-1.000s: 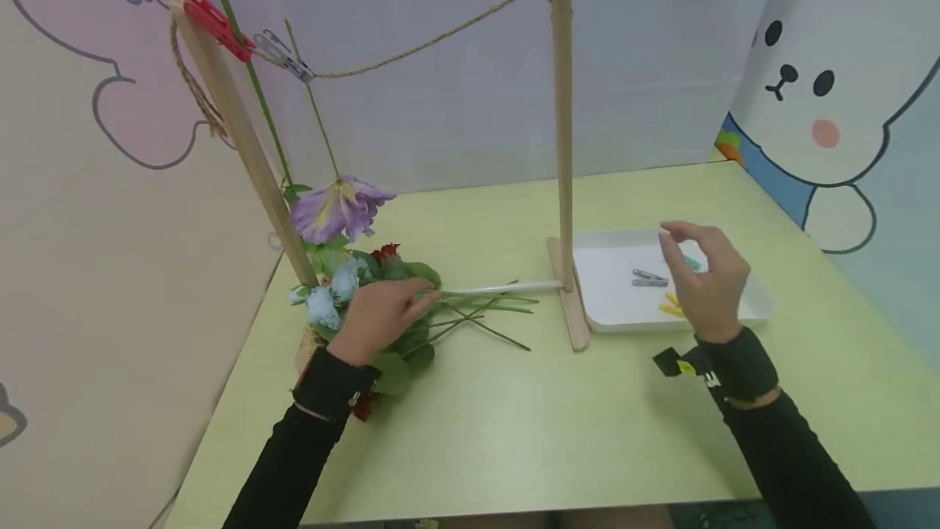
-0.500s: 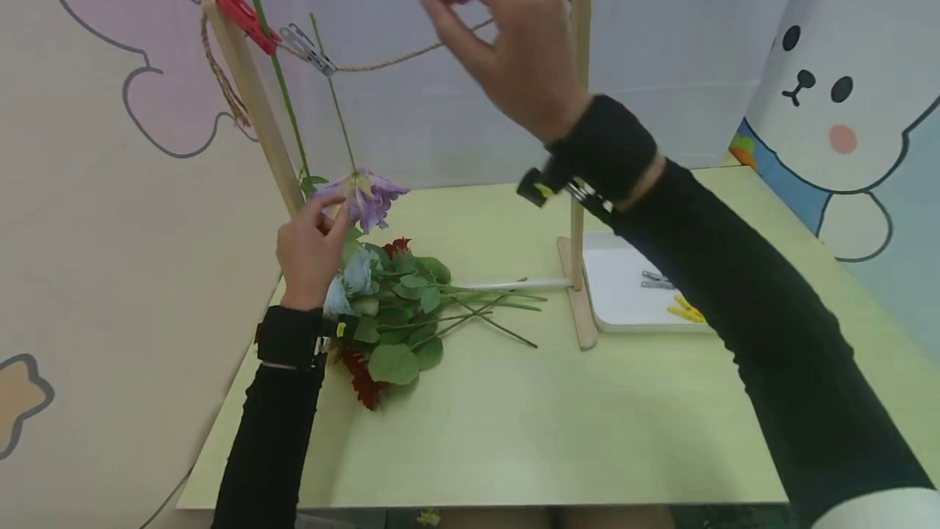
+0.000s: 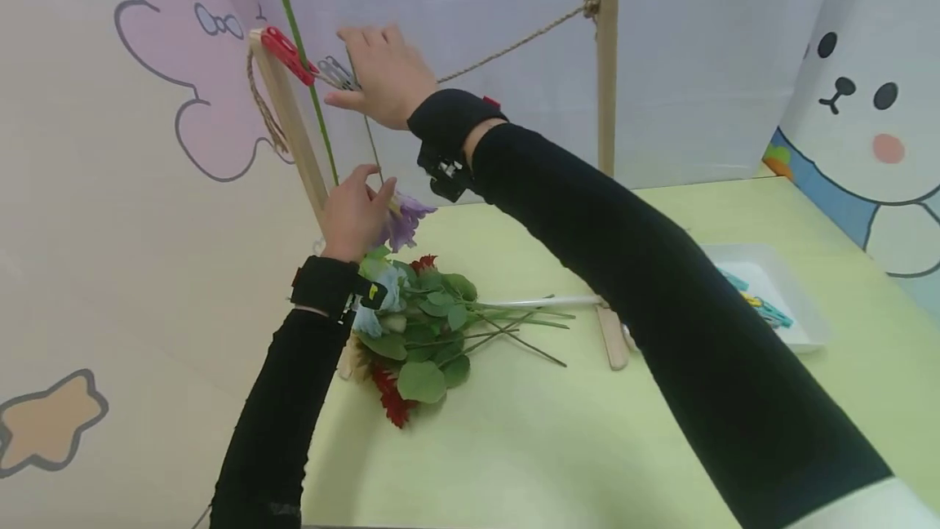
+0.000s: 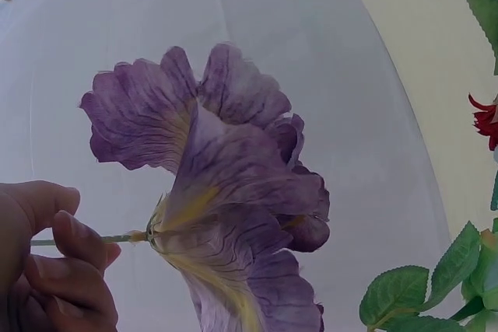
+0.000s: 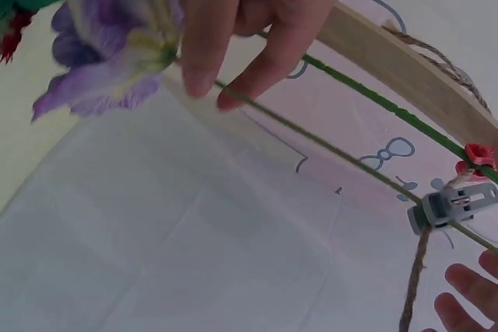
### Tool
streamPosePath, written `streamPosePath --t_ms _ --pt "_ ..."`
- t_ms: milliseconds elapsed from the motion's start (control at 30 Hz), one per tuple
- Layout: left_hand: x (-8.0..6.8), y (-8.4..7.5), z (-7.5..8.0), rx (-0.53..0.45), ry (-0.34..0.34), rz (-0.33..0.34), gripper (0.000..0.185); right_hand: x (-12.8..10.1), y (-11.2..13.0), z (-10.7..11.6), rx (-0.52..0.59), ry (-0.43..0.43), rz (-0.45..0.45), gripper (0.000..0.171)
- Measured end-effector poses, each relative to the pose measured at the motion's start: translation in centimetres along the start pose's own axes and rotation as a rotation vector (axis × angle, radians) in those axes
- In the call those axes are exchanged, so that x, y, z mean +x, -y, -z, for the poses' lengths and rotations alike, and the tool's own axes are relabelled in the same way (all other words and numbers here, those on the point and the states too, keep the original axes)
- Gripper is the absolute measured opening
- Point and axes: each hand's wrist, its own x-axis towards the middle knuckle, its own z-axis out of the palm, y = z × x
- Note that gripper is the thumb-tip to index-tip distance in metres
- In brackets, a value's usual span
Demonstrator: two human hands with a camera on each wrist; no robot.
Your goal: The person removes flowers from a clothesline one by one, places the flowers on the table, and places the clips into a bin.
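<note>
Stood on the pale green desk (image 3: pixel 587 447): a wooden two-post drying rack (image 3: pixel 605 145) strung with a sagging jute rope (image 3: pixel 514 46), taken here as the landmark. Lay at the foot of the rack's left post: a loose bunch of artificial flowers with red, blue and green heads (image 3: pixel 419 333). Sat just right of the rack's right foot: a white plastic tray (image 3: pixel 778 300) holding coloured pegs.

Hung head-down below the rope, near the left post: a purple veined artificial iris on a thin green wire stem (image 4: pixel 226 200), fastened to the rope by a small grey metal clip (image 5: pixel 451 206). Petals ruffled, darker at the edges, yellow-streaked toward the base.

Left hand (image 3: pixel 356 215): pinched the stem right above the bloom. Right hand (image 3: pixel 385 76): reached up beside the grey clip, fingers fairly straight and touching at the rope; whether anything was held there, cannot tell.

Possible trouble, as a judgement: a tug on the stem from below while the clip was being handled, likely to slip the thin wire out of its bite and drop the iris onto the bunch. Also likely: a jolt to the slack rope, enough to loosen the neighbouring red plastic peg (image 3: pixel 288 54) with its long green stem (image 3: pixel 312 96).
</note>
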Motion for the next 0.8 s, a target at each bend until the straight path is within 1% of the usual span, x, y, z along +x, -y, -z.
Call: streamPosePath --t_ms 100,167,200,267,333,400,500,700,800 --pt "-0.2 -0.1 -0.5 -0.002 -0.011 -0.004 0.038 0.4 0.0 -0.8 0.3 0.021 -0.044 0.077" --pt "-0.3 -0.1 -0.6 0.001 -0.028 -0.012 0.033 0.5 0.3 -1.0 0.501 0.017 -0.073 0.07" --pt "-0.3 0.0 -0.6 0.0 -0.038 -0.018 0.032 0.6 0.4 -1.0 0.587 0.005 -0.083 0.065" --pt "-0.4 0.2 -0.5 -0.011 -0.064 -0.036 0.03 0.7 0.9 -1.1 0.699 -0.034 -0.09 0.053" --pt "-0.7 0.5 -0.4 -0.028 -0.103 -0.073 0.028 0.7 1.4 -1.1 0.753 -0.07 -0.091 0.042" --pt "-1.0 0.9 -0.2 -0.036 -0.143 -0.105 0.027 0.8 1.8 -1.2 0.786 -0.105 -0.072 0.037" --pt "-1.3 1.4 0.2 -0.024 -0.18 -0.131 0.024 0.9 2.2 -1.3 0.811 -0.13 -0.052 0.034" --pt "-1.6 1.9 0.5 -0.01 -0.178 -0.139 0.025 1.0 2.6 -1.4 0.857 -0.202 -0.063 0.024" --pt "-1.9 2.5 0.1 0.018 -0.145 -0.133 0.033 1.2 2.7 -1.5 0.898 -0.228 -0.079 0.023"
